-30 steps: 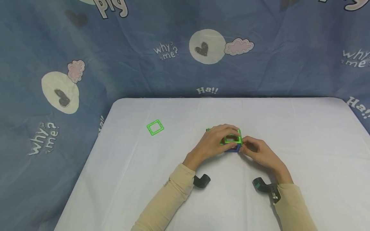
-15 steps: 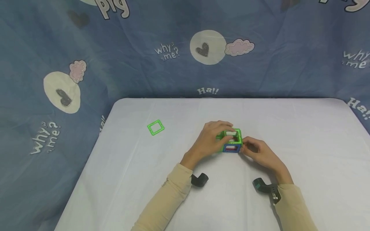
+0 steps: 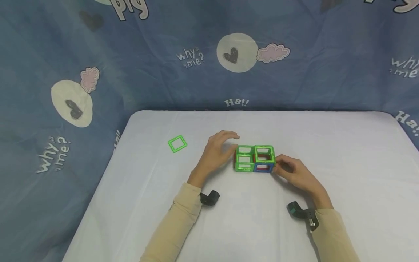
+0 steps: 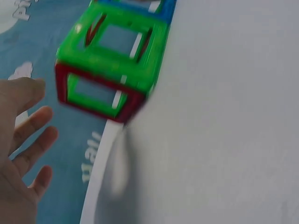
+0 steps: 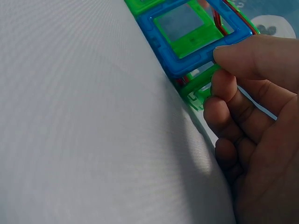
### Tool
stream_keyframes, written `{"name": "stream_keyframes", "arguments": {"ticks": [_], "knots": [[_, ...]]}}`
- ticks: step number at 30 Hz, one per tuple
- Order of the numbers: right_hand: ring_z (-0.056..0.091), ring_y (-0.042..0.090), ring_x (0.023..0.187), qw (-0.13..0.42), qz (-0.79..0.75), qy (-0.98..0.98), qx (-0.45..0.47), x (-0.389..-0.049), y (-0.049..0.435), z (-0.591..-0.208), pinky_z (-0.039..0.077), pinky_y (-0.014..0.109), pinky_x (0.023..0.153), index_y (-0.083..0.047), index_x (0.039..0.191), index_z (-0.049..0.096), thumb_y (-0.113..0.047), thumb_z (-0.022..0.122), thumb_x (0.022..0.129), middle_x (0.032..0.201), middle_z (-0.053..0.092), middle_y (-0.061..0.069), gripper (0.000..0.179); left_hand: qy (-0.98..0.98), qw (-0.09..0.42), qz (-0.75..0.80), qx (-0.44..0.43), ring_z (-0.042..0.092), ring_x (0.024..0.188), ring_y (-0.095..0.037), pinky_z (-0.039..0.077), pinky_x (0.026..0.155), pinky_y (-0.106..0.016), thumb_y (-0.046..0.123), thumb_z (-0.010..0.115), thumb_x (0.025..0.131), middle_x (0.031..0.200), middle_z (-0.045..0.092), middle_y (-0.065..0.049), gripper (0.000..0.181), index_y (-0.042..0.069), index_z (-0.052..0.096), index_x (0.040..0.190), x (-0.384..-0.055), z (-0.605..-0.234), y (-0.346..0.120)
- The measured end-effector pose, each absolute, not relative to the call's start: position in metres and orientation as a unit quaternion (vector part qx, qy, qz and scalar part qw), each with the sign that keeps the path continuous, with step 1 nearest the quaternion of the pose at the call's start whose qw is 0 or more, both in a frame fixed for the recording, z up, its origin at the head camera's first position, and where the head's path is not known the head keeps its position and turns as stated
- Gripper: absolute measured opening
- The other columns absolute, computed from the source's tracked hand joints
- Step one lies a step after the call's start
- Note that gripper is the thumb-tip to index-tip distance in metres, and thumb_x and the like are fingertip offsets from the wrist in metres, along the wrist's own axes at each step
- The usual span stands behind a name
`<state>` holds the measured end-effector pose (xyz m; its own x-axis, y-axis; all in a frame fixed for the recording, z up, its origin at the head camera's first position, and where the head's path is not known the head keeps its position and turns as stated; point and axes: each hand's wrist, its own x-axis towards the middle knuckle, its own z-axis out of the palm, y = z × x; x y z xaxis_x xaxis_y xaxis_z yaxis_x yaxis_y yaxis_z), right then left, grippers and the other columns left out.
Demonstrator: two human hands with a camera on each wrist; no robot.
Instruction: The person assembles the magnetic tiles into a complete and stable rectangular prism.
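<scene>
A block built of square magnetic tiles (image 3: 254, 160) stands on the white table, two cubes side by side. Its left cube shows green tiles (image 4: 74, 51) on top and a red tile (image 4: 61, 86) at the left end. The right cube has a green top and a blue front tile (image 5: 160, 44). My right hand (image 3: 297, 175) holds this cube at its right end, thumb on the blue tile's corner and fingers curled behind. My left hand (image 3: 213, 150) is just left of the block, fingers spread and holding nothing; the left wrist view shows a gap between them.
A loose green square tile (image 3: 171, 147) lies flat on the white cloth (image 3: 131, 189), left of the left hand. Behind the table's far edge hangs a blue printed curtain (image 3: 147, 72). Each wrist wears a black camera, (image 3: 211, 198) on the left.
My left hand has let go of the block's top and drawn away to the left, uncovering the left cube. The right hand stays at the right end.
</scene>
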<state>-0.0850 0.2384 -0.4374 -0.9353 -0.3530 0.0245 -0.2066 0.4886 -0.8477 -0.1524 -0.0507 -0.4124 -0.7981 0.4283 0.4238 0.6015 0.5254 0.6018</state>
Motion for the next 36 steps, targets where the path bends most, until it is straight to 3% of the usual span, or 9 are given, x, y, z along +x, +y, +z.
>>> {"name": "stream_keyframes", "arguments": {"ticks": [9, 14, 22, 27, 36], "knots": [[0.053, 0.006, 0.088, 0.080, -0.479, 0.860, -0.159, -0.083, 0.239, -0.438, 0.040, 0.017, 0.085, -0.014, 0.105, 0.064, -0.019, 0.062, 0.092, 0.092, 0.063, 0.000, 0.014, -0.881, 0.121, -0.379, -0.254, 0.055, 0.118, -0.015, 0.039, 0.104, -0.035, 0.019, 0.064, 0.090, 0.121, 0.062, 0.001, 0.022, 0.017, 0.065, 0.112, -0.161, -0.421, -0.079], [0.052, 0.007, 0.088, 0.082, -0.482, 0.857, -0.163, -0.085, 0.238, -0.438, 0.041, 0.016, 0.084, -0.015, 0.106, 0.063, -0.020, 0.062, 0.092, 0.094, 0.063, 0.000, 0.015, -0.888, 0.139, -0.373, -0.231, 0.056, 0.117, -0.020, 0.040, 0.104, -0.038, 0.015, 0.065, 0.089, 0.120, 0.063, -0.003, 0.022, 0.014, 0.066, 0.111, -0.163, -0.425, -0.098], [0.052, 0.005, 0.089, 0.078, -0.478, 0.860, -0.162, -0.085, 0.239, -0.437, 0.040, 0.015, 0.085, -0.014, 0.106, 0.063, -0.019, 0.062, 0.092, 0.096, 0.063, 0.002, 0.015, -0.900, 0.152, -0.360, -0.193, 0.053, 0.119, -0.025, 0.029, 0.110, -0.046, 0.016, 0.063, 0.089, 0.122, 0.062, -0.007, 0.021, 0.012, 0.066, 0.110, -0.162, -0.431, -0.127], [0.052, 0.007, 0.089, 0.082, -0.478, 0.861, -0.157, -0.085, 0.239, -0.436, 0.040, 0.016, 0.086, -0.014, 0.105, 0.063, -0.020, 0.062, 0.092, 0.095, 0.063, 0.001, 0.014, -0.908, 0.152, -0.357, -0.158, 0.050, 0.121, -0.027, 0.031, 0.110, -0.045, 0.016, 0.063, 0.090, 0.124, 0.059, -0.008, 0.022, 0.010, 0.065, 0.111, -0.161, -0.435, -0.143], [0.053, 0.007, 0.092, 0.089, -0.475, 0.863, -0.147, -0.084, 0.239, -0.436, 0.040, 0.017, 0.087, -0.015, 0.105, 0.063, -0.022, 0.061, 0.092, 0.097, 0.063, 0.001, 0.015, -0.911, 0.157, -0.362, -0.120, 0.045, 0.127, -0.032, 0.020, 0.114, -0.053, 0.017, 0.063, 0.090, 0.129, 0.055, -0.011, 0.024, 0.010, 0.064, 0.112, -0.163, -0.436, -0.165]]}}
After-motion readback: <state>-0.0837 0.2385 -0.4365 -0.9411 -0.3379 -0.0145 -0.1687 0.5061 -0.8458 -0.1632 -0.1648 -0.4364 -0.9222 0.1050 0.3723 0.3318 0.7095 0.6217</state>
